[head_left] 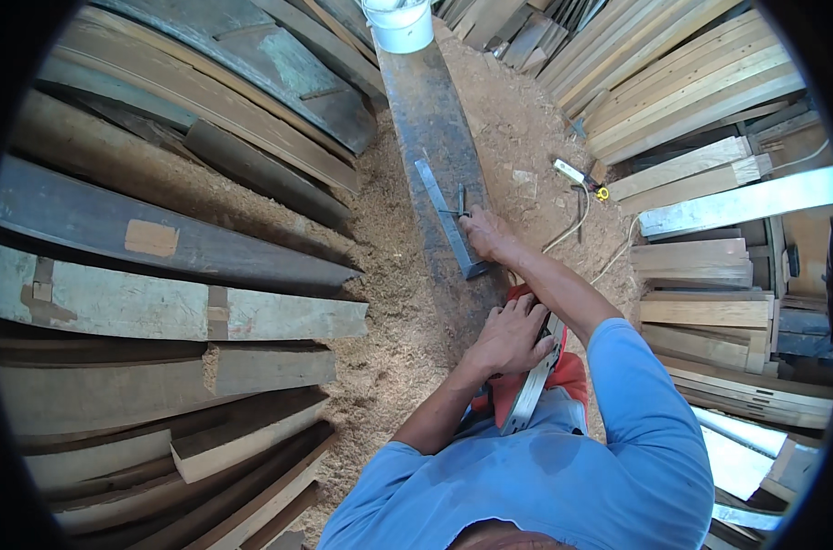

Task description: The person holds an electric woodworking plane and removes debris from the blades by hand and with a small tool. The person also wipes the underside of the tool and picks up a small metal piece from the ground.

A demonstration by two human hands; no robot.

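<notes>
My left hand [513,337] is closed over a pale wooden piece [529,392] that slants across my lap, with dark slots showing along its face. Ahead of it, my right hand [488,233] reaches over a worn plank bench [432,101]. Its fingertips close on a small dark tool [462,197] with a thin crosspiece; its exact kind is hard to make out. A metal try square [440,207] lies flat on the bench just left of these fingers. Red cloth [574,378] lies under the wooden piece, around my legs.
A white bucket [403,27] stands at the bench's far end. Stacked boards [178,316] crowd the left, and lighter timber [696,261] is piled right. Sawdust covers the floor [380,367]. A white and yellow item [577,174] and a pale cord [572,229] lie right of the bench.
</notes>
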